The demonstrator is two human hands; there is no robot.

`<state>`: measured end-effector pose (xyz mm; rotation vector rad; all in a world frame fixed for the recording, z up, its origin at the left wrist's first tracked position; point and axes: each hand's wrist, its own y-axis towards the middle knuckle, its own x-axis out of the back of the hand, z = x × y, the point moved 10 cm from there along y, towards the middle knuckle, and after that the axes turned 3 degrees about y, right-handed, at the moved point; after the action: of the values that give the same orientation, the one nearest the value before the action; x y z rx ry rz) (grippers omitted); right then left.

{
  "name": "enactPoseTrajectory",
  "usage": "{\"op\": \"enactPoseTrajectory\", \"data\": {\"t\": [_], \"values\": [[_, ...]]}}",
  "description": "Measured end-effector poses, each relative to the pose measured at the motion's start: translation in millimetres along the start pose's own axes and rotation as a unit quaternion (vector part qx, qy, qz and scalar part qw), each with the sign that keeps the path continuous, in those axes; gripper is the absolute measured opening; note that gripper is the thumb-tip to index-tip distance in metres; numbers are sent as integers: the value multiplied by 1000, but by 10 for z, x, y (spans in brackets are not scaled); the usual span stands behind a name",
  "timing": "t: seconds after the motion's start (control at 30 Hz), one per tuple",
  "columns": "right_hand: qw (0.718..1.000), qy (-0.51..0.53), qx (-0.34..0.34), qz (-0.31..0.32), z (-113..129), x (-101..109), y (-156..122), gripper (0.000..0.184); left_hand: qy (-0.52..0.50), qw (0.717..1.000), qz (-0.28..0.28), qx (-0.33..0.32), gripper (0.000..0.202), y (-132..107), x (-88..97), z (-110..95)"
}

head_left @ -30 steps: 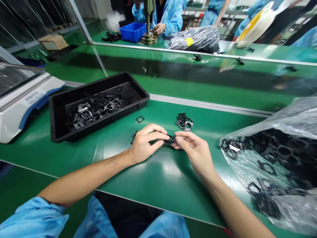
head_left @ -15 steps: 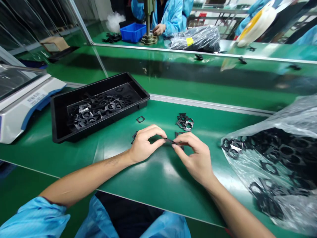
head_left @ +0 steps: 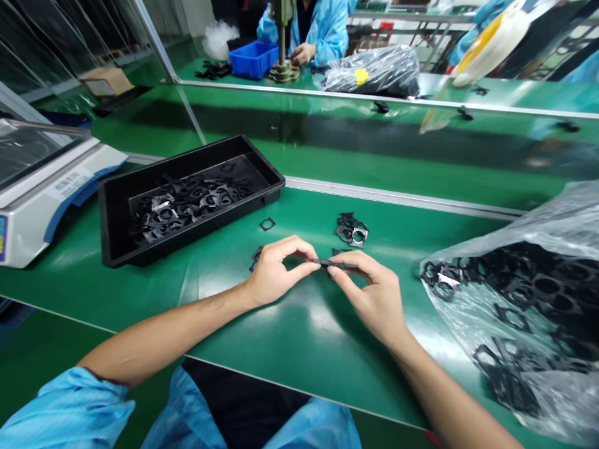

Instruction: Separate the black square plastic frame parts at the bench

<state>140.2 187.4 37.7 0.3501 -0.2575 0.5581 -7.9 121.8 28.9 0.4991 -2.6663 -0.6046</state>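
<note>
Between the fingertips of both hands is a thin black frame part (head_left: 324, 262), seen nearly edge-on above the green table (head_left: 281, 349). My left hand (head_left: 279, 269) pinches its left end. My right hand (head_left: 369, 284) grips the right end between thumb and fingers. Behind the hands lies a small pile of black frame parts (head_left: 350, 231). One single square frame with a round opening (head_left: 267, 224) rests further left. More black parts (head_left: 256, 255) show partly behind my left hand, and another (head_left: 341, 252) is partly hidden by my right.
A black tray (head_left: 196, 240) holding many such frames stands at the left, beside a white and blue scale-like device (head_left: 60, 187). On the right, an open clear plastic bag (head_left: 472, 330) spills black frames. A co-worker in blue (head_left: 327, 37) sits beyond the metal rail (head_left: 397, 198).
The part between my fingers has tilted to lie closer to level. Both hands remain in nearly the same place, and the view has shifted slightly.
</note>
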Motion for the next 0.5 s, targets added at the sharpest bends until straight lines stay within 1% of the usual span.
{"op": "enactPoseTrajectory", "data": {"t": [0.1,0.17,0.3,0.4,0.5], "values": [[999,37,-39,7,-88,-18,14,17,-71,993,15,89,21,-7,-62,195],[996,69,-64,1,-148,-12,19,22,-124,981,30,148,28,-16,-114,321],[983,138,-123,6,-270,-39,8,35,-229,934,58,266,38,-71,-226,522],[972,175,-156,13,-307,-61,-4,42,-297,897,77,319,41,-119,-311,566],[966,193,-174,13,-301,-64,-8,43,-329,873,100,345,43,-158,-374,574]]}}
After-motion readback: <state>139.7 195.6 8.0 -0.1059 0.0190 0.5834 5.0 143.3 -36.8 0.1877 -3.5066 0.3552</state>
